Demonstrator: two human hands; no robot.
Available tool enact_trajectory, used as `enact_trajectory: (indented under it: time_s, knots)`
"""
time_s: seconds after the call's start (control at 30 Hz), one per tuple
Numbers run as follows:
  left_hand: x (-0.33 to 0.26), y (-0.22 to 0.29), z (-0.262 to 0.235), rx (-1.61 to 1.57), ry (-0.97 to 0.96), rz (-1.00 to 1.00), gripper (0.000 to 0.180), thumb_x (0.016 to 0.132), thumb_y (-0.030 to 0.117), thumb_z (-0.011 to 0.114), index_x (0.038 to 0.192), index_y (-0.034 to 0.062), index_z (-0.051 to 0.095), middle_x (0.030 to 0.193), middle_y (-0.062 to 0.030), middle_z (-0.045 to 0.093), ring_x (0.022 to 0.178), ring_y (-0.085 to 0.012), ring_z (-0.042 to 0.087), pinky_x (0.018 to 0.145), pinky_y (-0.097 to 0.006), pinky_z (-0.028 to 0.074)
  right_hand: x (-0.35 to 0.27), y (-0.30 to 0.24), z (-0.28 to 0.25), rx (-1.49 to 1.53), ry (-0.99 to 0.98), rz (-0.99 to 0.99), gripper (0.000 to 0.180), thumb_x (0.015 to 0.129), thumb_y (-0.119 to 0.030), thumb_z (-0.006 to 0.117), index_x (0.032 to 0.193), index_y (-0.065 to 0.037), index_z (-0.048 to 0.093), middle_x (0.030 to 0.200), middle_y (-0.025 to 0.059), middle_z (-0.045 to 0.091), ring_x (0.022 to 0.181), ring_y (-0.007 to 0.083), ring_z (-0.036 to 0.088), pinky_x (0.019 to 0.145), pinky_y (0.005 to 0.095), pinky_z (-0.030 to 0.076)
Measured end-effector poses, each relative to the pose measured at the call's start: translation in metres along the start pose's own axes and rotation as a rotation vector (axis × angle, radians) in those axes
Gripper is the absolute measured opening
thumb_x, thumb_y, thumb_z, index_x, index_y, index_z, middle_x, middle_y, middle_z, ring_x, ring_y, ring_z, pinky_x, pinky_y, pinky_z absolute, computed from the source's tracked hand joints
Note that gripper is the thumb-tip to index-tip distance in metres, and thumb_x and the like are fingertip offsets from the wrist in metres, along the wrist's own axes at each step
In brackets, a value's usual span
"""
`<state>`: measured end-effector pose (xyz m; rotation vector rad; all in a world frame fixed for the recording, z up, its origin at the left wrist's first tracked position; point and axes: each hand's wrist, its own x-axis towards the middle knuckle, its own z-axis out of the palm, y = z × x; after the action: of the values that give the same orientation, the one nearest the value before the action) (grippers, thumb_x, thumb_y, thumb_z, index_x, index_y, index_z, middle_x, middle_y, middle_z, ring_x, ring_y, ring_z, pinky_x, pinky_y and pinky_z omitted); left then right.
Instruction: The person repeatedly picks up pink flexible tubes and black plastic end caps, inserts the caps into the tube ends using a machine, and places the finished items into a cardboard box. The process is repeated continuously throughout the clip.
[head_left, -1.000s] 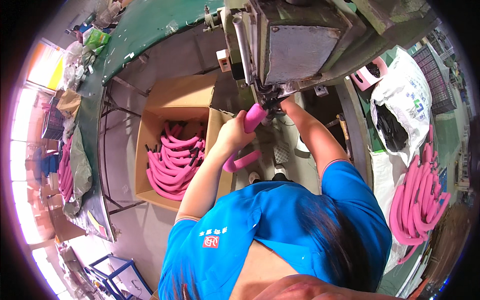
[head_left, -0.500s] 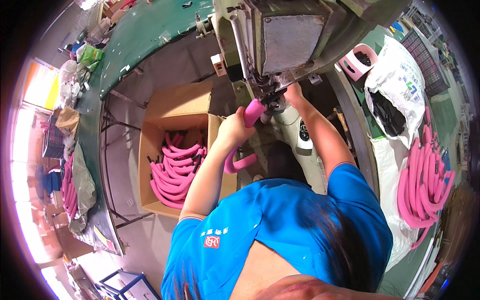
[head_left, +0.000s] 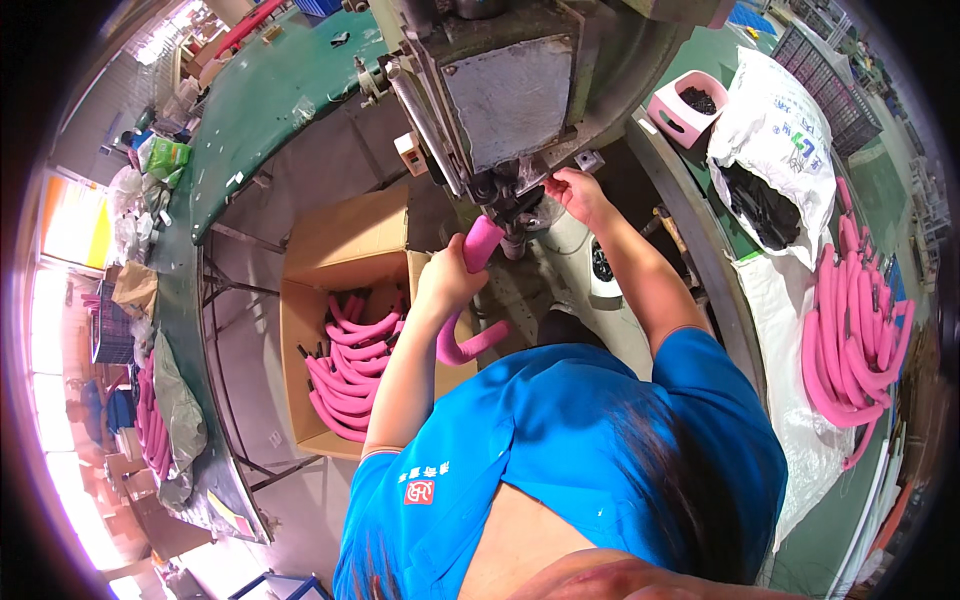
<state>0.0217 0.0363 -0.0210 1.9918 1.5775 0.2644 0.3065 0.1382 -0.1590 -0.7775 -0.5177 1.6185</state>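
A bent, pink foam-covered tube (head_left: 484,243) is gripped in my left hand (head_left: 449,282), its fingers wrapped round it. The tube's upper end sits at the dark working head (head_left: 510,195) of a heavy grey-green machine (head_left: 510,100); its curved lower end hangs below my wrist. Just right of that head, my right hand (head_left: 580,196) is raised with thumb and fingers drawn together. Whatever it may pinch is too small to name. Left of my left forearm, an open cardboard box (head_left: 345,235) holds several similar pink tubes (head_left: 350,375) with black ends.
To the right, a bench carries a pink bin (head_left: 665,118) of small black parts, a white sack (head_left: 775,120) with black pieces, and a pile of pink tubes (head_left: 850,340). A green table (head_left: 270,110) stands at the far left. A white container (head_left: 604,275) is below my right forearm.
My right hand has come away from the machine's head, slightly to its right, and its fingers now show. My left hand still holds the tube at the head. The whole view has shifted a little.
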Motion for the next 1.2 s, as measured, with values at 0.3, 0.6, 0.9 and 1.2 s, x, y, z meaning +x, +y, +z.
enact_trajectory:
  time_s: [0.3,0.6,0.9,1.2]
  knots:
    - [-0.008,0.008,-0.014,-0.078,0.116,0.102,0.048,0.067,0.02,0.066,0.108,-0.0003,0.052,0.091,-0.0261,0.064,0.091,-0.0427,0.061,0.078,-0.047,0.049,-0.021,-0.001,0.004,-0.032,-0.005,-0.021,0.016,0.091,0.0,0.053,0.102,0.008,0.061,0.101,0.0172,0.064,0.092,0.0254,0.064,0.087,0.0333,0.053]
    - [-0.06,-0.006,-0.013,-0.054,0.063,0.107,0.039,0.067,0.019,0.067,0.099,0.0028,0.05,0.083,-0.0246,0.063,0.084,-0.0437,0.06,0.072,-0.048,0.047,-0.042,-0.02,0.057,-0.374,-0.017,0.14,0.012,0.085,-0.01,0.067,0.094,-0.001,0.066,0.086,0.007,0.067,0.075,0.0131,0.064,0.074,0.0268,0.055]
    - [-0.119,-0.016,0.002,-0.312,0.188,0.0,0.029,0.07,0.015,0.064,0.092,0.0044,0.049,0.076,-0.0234,0.059,0.076,-0.0445,0.058,0.065,-0.046,0.046,-0.075,-0.041,0.117,-0.511,-0.281,0.133,0.016,0.082,-0.02,0.074,0.085,-0.006,0.068,0.077,0.0033,0.068,0.065,0.0067,0.06,0.059,0.0194,0.048]
    - [-0.123,0.007,0.013,-0.3,0.225,-0.095,0.031,0.068,0.01,0.065,0.094,0.0013,0.05,0.073,-0.0188,0.057,0.068,-0.0354,0.06,0.066,-0.038,0.047,-0.07,-0.032,0.12,-0.571,-0.301,0.05,0.02,0.083,-0.017,0.071,0.068,-0.009,0.06,0.058,-0.0044,0.051,0.046,0.0016,0.035,0.04,0.0209,0.025]
